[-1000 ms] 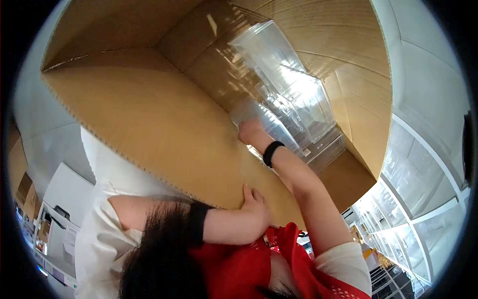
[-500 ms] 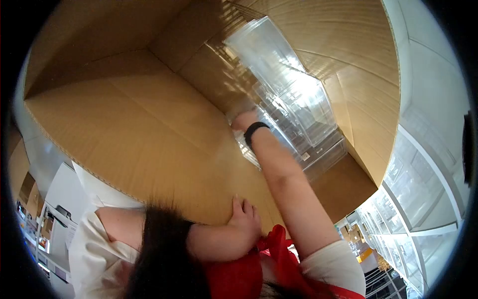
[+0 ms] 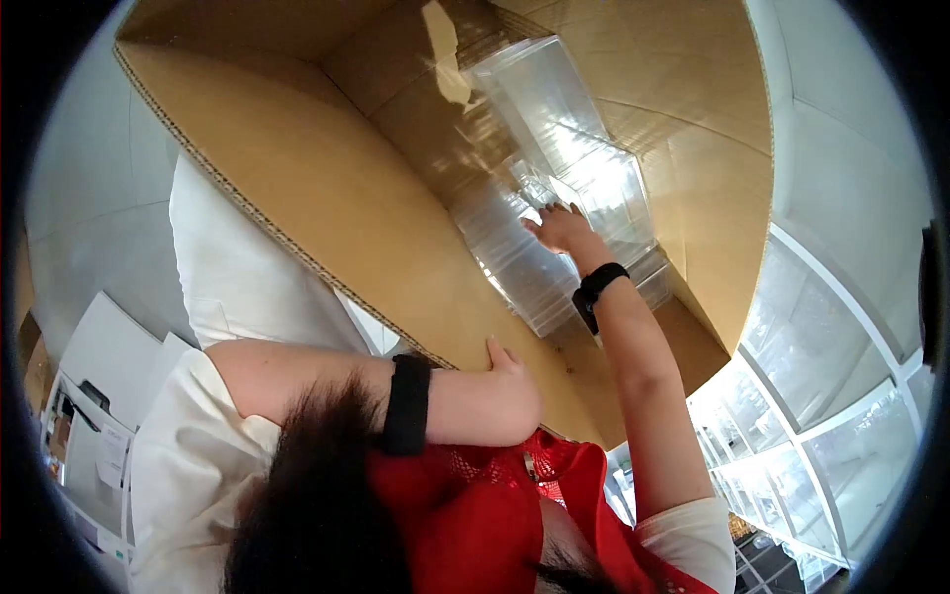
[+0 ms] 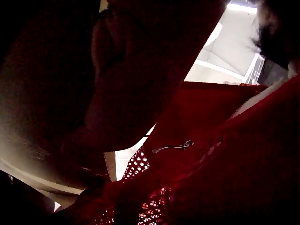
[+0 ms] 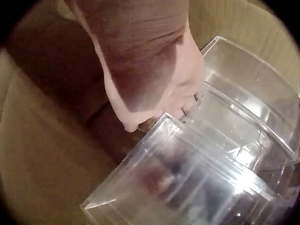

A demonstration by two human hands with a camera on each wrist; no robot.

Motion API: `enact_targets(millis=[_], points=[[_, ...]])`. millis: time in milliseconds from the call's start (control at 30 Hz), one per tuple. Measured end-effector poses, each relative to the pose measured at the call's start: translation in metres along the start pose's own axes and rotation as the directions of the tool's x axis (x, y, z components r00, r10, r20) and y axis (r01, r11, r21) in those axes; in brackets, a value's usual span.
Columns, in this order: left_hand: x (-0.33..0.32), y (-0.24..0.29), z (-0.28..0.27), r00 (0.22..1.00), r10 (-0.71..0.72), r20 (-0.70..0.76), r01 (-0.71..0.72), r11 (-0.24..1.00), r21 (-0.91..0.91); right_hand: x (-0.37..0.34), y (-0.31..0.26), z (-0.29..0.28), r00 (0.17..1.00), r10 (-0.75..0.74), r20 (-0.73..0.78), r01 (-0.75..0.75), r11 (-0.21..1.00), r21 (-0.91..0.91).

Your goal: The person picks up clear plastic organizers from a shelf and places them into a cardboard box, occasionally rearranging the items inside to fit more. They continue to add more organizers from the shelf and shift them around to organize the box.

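Clear plastic containers (image 3: pixel 542 91) lie together inside a large cardboard box (image 3: pixel 317 198). My right hand (image 3: pixel 564 233) is over them, its fingers spread and extended. In the right wrist view that hand (image 5: pixel 154 79) is beside the rims of two clear containers (image 5: pixel 206 183), its fingertips partly hidden behind the nearer one; whether they touch is unclear. My left hand (image 3: pixel 513 381) rests at the near edge of the box, fingers loosely extended against the inner cardboard. The left wrist view is dark and mostly shows red cloth (image 4: pixel 206 108).
Clear-panelled shelving with a white frame (image 3: pixel 861 287) stands on the right. A white cabinet (image 3: pixel 114 366) with papers is at the lower left. Beside the box on the left hangs white cloth (image 3: pixel 237 267). A torn pale patch (image 3: pixel 445 54) shows on the far cardboard.
My right hand has moved from the containers' left side to the right, over them, and its fingers are now spread. A clear container at the left sits differently. My left hand stays at the edge.
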State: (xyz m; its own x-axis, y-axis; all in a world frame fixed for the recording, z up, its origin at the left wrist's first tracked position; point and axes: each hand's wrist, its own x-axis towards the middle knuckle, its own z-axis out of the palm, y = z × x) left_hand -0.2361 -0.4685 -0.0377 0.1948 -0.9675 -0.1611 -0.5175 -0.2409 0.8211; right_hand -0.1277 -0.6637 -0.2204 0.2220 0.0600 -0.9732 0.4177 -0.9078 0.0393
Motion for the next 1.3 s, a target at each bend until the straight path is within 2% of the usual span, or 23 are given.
enact_targets(millis=[33,100,133,167,200,267,300,333,367,467,500,633,733,767,900,933,1000,1067,1100,1200,1233,1300], points=[[0.003,0.001,0.005,1.000,-0.005,0.030,0.005,1.000,0.027,-0.004,-0.003,-0.009,0.999,0.001,0.042,-0.003,0.999,0.048],[0.009,0.003,0.009,0.996,-0.021,0.088,0.013,0.996,0.083,-0.022,-0.007,-0.029,0.992,0.006,-0.123,0.017,0.982,0.189],[0.011,0.001,0.008,0.994,-0.016,0.109,0.013,1.000,0.025,-0.029,-0.008,-0.035,0.979,0.015,-0.204,0.038,0.966,0.255],[0.013,0.000,0.008,0.991,-0.011,0.131,0.016,0.999,-0.034,-0.016,0.007,-0.014,0.815,-0.029,-0.578,0.149,0.976,0.161],[0.015,0.000,0.007,0.988,-0.004,0.154,0.019,0.995,-0.093,-0.023,0.009,-0.020,0.721,-0.011,-0.693,0.054,0.998,0.040],[0.029,0.004,0.035,0.973,-0.096,0.212,0.107,0.993,-0.044,-0.006,0.027,-0.015,0.757,0.051,-0.651,-0.201,0.967,-0.158],[0.041,0.007,0.062,0.960,-0.143,0.242,0.151,0.988,-0.019,0.000,0.032,-0.021,0.895,0.193,-0.403,-0.267,0.954,-0.136],[0.053,0.010,0.088,0.943,-0.189,0.273,0.194,0.981,0.008,-0.002,0.036,-0.022,0.916,0.207,-0.342,-0.260,0.959,-0.114],[0.062,0.011,0.103,0.925,-0.212,0.317,0.219,0.976,0.014,-0.005,0.039,-0.021,0.919,0.190,-0.347,-0.253,0.957,-0.146],[0.072,0.010,0.102,0.888,-0.215,0.407,0.234,0.972,0.002,-0.020,0.047,-0.020,0.928,0.128,-0.351,-0.226,0.940,-0.256],[0.075,0.010,0.101,0.880,-0.209,0.427,0.233,0.972,-0.006,-0.028,0.050,-0.017,0.905,0.088,-0.415,-0.201,0.951,-0.237],[0.083,0.011,0.098,0.853,-0.200,0.481,0.236,0.972,-0.013,-0.039,0.052,-0.019,0.879,0.063,-0.473,-0.189,0.956,-0.223],[0.085,0.011,0.100,0.836,-0.205,0.509,0.242,0.970,-0.007,-0.041,0.038,-0.039,0.936,0.077,-0.344,-0.174,0.949,-0.264],[0.086,0.011,0.101,0.830,-0.206,0.519,0.246,0.969,-0.007,-0.032,0.043,-0.028,0.891,0.009,-0.455,-0.150,0.950,-0.276],[0.088,0.013,0.103,0.799,-0.217,0.561,0.262,0.965,0.001,-0.001,0.034,-0.021,0.896,0.037,-0.442,-0.219,0.903,-0.368],[0.089,0.013,0.103,0.791,-0.220,0.571,0.264,0.964,0.005,0.001,0.027,-0.016,0.885,-0.024,-0.465,-0.174,0.910,-0.376],[0.093,0.014,0.102,0.775,-0.222,0.592,0.268,0.963,0.009,0.010,0.008,-0.019,0.960,-0.154,-0.234,0.080,0.952,-0.297],[0.098,0.015,0.097,0.757,-0.221,0.615,0.273,0.962,0.011,0.009,-0.015,-0.021,0.935,-0.322,-0.146,0.279,0.926,-0.256],[0.101,0.016,0.095,0.742,-0.221,0.632,0.275,0.961,0.014,0.023,-0.018,-0.011,0.934,-0.315,-0.168,0.276,0.936,-0.220],[0.108,0.024,0.078,0.699,-0.237,0.675,0.293,0.956,0.032,0.063,-0.022,0.004,0.986,0.019,-0.167,-0.035,0.995,-0.096],[0.090,0.023,0.057,0.743,-0.245,0.622,0.305,0.952,0.011,0.063,-0.023,-0.006,0.988,0.144,-0.056,-0.146,0.989,-0.037],[0.057,0.022,0.020,0.820,-0.260,0.510,0.323,0.946,-0.037,0.078,-0.012,0.002,0.977,0.212,0.027,-0.211,0.977,-0.016]])
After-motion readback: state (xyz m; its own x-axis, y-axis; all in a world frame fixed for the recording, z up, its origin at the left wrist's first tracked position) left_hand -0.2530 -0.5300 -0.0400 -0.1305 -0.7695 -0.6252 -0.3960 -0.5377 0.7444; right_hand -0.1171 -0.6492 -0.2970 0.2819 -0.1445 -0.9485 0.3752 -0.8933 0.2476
